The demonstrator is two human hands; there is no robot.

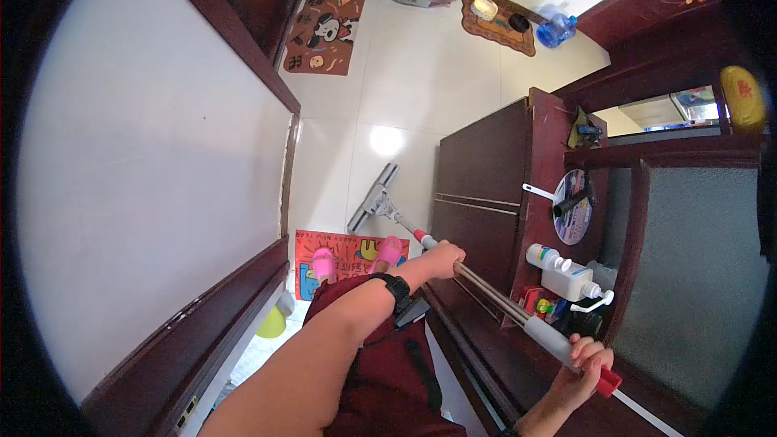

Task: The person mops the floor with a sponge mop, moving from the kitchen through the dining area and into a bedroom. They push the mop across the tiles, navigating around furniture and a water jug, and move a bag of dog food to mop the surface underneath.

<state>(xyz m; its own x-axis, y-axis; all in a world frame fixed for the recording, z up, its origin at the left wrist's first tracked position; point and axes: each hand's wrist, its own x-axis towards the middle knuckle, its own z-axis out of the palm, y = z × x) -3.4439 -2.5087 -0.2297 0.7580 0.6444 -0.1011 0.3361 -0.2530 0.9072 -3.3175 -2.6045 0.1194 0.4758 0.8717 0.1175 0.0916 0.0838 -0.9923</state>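
Observation:
A long mop (494, 295) with a metal pole slants from the lower right toward the middle of the view. Its flat grey head (374, 198) rests on the pale tiled floor, just beyond a red mat (307, 263). My left hand (441, 260), with a black watch on the wrist, is wrapped round the pole below its red collar. Farther up the pole, my right hand (588, 368) grips the grey and white handle beside its red end. Pink slippers (388, 252) are on my feet, on the mat.
A dark wooden cabinet (486, 162) stands right, with white bottles (566, 282) and a round fan (573, 206) on top. A white door panel (162, 146) is left. Farther off lie a brown mat (324, 36), a patterned mat (490, 31) and a blue bottle (557, 31).

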